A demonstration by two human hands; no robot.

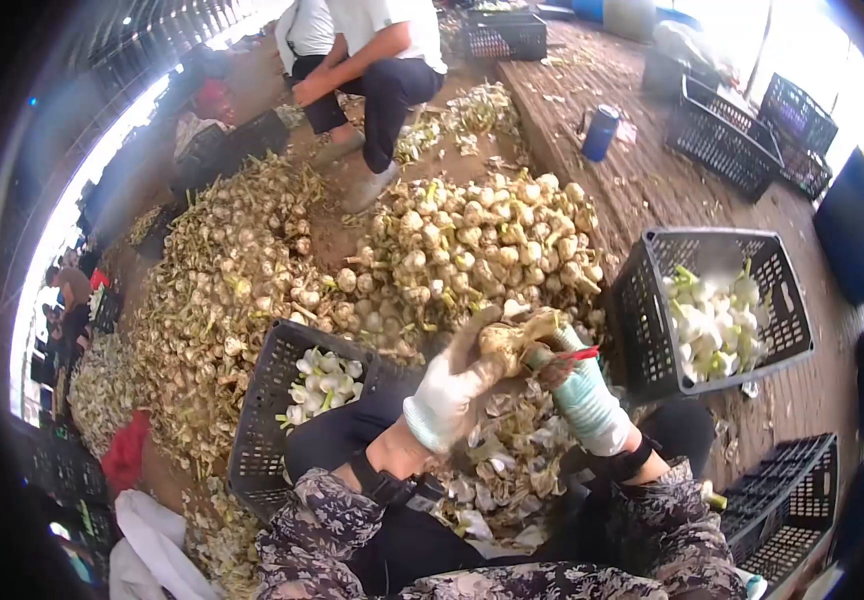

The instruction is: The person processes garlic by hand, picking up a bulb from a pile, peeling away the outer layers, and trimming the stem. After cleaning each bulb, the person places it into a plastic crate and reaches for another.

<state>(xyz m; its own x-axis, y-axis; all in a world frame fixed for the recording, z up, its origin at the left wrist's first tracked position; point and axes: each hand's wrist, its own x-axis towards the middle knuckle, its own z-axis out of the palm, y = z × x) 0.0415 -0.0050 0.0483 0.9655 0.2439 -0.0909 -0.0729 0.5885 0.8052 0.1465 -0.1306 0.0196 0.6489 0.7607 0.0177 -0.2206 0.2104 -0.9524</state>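
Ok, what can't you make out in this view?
Head view only.
The bulb: partly covered by left hand and right hand.
A red item by right hand: too small to identify.
The right crate contents: washed out by glare.
The seated person: cut off by top edge.

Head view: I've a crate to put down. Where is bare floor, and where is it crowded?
Bare: the brick floor between the blue bottle and the right-hand crate, and the strip between that crate and the empty crate at lower right. Crowded: garlic heaps ahead, peelings between the knees, under the left hand holding a garlic bulb.
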